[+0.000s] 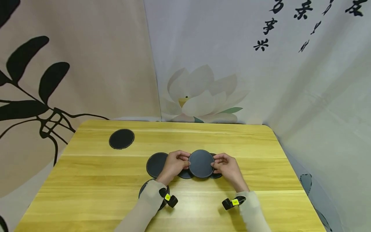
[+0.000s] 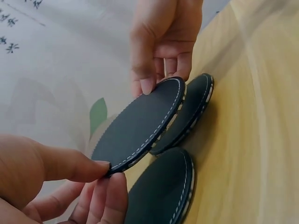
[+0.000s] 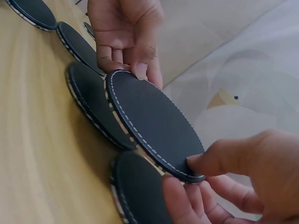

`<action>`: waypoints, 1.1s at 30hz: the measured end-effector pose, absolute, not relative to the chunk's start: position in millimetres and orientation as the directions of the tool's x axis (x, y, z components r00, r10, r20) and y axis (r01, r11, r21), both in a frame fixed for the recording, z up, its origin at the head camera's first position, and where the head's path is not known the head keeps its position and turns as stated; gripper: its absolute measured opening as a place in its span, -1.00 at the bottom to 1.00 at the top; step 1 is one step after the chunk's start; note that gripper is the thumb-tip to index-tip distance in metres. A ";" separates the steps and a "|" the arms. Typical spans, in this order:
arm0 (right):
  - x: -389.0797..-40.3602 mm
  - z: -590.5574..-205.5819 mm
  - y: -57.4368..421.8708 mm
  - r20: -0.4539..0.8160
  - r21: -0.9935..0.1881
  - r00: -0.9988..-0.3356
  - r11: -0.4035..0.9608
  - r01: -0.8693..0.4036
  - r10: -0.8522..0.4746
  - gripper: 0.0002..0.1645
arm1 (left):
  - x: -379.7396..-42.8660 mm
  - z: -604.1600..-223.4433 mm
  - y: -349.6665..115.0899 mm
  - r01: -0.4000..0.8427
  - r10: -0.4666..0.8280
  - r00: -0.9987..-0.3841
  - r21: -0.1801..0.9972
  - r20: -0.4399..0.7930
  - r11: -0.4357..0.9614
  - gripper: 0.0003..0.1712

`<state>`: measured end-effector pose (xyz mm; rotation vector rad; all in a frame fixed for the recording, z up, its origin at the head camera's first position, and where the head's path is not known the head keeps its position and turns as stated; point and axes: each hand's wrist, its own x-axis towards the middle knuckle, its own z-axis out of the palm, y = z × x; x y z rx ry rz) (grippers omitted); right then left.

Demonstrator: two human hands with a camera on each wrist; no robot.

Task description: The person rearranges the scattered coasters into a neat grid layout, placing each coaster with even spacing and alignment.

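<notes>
I see left hand (image 1: pixel 175 163) and right hand (image 1: pixel 227 166) pinching opposite sides of stitched black coaster (image 1: pixel 201 163) over worktop (image 1: pixel 246 138), in from back edge; lone coaster (image 1: pixel 121 139) (set well apart) near back left corner.

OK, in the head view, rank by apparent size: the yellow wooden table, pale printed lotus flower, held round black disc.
Largest: yellow wooden table
Next: pale printed lotus flower
Smallest: held round black disc

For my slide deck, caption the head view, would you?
Left grip and right grip pinch one dark disc over similar discs on a wood-grain table; another disc lies at back left.
</notes>
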<state>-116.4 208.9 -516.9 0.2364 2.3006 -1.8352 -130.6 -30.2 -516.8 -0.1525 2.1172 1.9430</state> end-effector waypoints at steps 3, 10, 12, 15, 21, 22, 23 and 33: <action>-112.2 -517.9 202.0 -0.247 -0.947 -0.969 0.211 0.240 -0.004 -0.70 | -124.5 -515.6 -37.9 -0.252 0.097 -0.960 0.961 -0.263 0.112 -0.70; -102.6 -519.2 187.3 -0.236 -0.949 -0.971 0.223 0.224 -0.027 -0.75 | -109.3 -514.2 -51.7 -0.238 0.068 -0.965 0.955 -0.253 0.175 -0.72; -99.8 -520.2 183.5 -0.230 -0.947 -0.973 0.239 0.216 -0.031 -0.75 | -105.7 -514.1 -54.2 -0.239 0.059 -0.966 0.953 -0.253 0.185 -0.73; -95.8 -520.7 178.1 -0.241 -0.942 -0.970 0.248 0.225 -0.037 -0.76 | -99.6 -514.6 -57.0 -0.228 0.042 -0.970 0.953 -0.241 0.202 -0.74; -86.1 -520.7 170.8 -0.263 -0.934 -0.962 0.267 0.236 -0.069 -0.74 | -83.6 -517.3 -62.3 -0.210 0.015 -0.975 0.945 -0.221 0.253 -0.75; -84.2 -520.6 169.8 -0.262 -0.934 -0.962 0.271 0.232 -0.078 -0.73 | -81.1 -517.5 -63.4 -0.207 0.014 -0.976 0.943 -0.218 0.259 -0.75; -82.4 -520.5 168.9 -0.259 -0.933 -0.962 0.280 0.225 -0.089 -0.72 | -78.7 -517.7 -64.5 -0.204 0.014 -0.976 0.942 -0.216 0.265 -0.76; -68.0 -523.3 162.6 -0.277 -0.909 -0.945 0.366 0.199 -0.173 -0.76 | -59.6 -515.0 -74.3 -0.177 0.070 -0.974 0.918 -0.215 0.355 -0.81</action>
